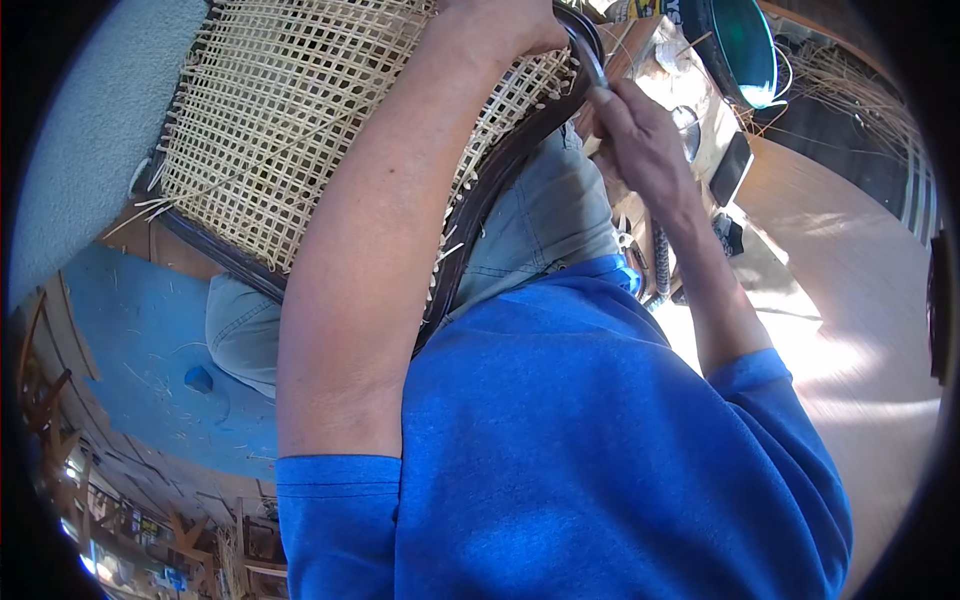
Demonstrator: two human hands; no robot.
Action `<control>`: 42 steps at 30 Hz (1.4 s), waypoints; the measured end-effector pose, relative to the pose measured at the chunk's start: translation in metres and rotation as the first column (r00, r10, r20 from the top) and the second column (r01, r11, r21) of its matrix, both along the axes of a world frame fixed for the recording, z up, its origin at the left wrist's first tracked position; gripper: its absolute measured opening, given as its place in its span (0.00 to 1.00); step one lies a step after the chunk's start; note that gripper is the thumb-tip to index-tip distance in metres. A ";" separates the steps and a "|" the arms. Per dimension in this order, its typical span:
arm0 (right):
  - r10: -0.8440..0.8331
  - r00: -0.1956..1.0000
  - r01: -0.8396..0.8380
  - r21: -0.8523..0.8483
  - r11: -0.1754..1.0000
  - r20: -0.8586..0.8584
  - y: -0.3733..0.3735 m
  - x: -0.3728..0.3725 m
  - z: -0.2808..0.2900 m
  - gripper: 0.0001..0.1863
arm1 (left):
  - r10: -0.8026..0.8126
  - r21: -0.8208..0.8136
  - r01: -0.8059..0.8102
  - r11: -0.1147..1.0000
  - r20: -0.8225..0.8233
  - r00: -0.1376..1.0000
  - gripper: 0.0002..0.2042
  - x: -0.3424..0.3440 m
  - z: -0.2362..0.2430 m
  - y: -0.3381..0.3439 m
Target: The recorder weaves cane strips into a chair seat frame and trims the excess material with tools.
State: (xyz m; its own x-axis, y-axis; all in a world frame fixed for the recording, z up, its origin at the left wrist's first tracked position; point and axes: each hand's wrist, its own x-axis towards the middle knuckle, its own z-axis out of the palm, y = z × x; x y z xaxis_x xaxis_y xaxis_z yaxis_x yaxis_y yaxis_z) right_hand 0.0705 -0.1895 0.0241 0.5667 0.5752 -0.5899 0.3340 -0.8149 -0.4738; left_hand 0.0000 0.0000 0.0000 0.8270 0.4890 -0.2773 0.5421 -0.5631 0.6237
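Observation:
Across my lap lies a woven cane panel [270,130] in a dark wooden frame [480,205], with loose strand ends sticking out along its border. My left forearm crosses over the weave. At the top edge of the picture my left hand [500,28] rests on or just above the panel; its fingers are hidden or cut off. My right hand [640,130] is closed round a slim, shiny metal tool [588,55], which points up along the frame's far right corner. Whether its tip touches the frame I cannot tell.
Right of the panel, a wooden work surface [712,120] holds a dark flat phone-like object [733,168] and pliers-like hand tools [635,245]. Beyond stands a dark bucket with a green inside [745,45]. A round wooden tabletop [850,240] spreads right; pale padding [95,120] flanks the left.

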 end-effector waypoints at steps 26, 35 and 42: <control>0.520 0.745 -0.431 -0.293 0.854 0.418 0.004 0.003 -0.011 0.20 | -0.023 0.051 0.024 0.998 -0.025 0.999 0.35 0.001 -0.006 0.004; 0.638 0.684 -0.571 -0.285 0.770 0.353 0.017 0.017 0.013 0.20 | 0.000 0.007 0.000 1.000 -0.064 0.998 0.36 0.002 -0.002 0.004; 0.714 0.563 -0.592 -0.401 0.699 0.415 0.009 0.031 0.014 0.16 | -0.013 0.015 0.014 1.000 -0.089 0.996 0.33 0.005 -0.010 0.003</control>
State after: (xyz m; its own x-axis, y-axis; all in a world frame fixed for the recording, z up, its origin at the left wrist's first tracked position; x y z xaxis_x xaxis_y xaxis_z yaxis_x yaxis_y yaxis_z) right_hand 0.1018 -0.1804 0.0379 0.3188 0.8191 -0.4769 0.9436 -0.3217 0.0783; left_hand 0.0046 0.0028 -0.0100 0.8061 0.4828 -0.3421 0.5871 -0.5800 0.5647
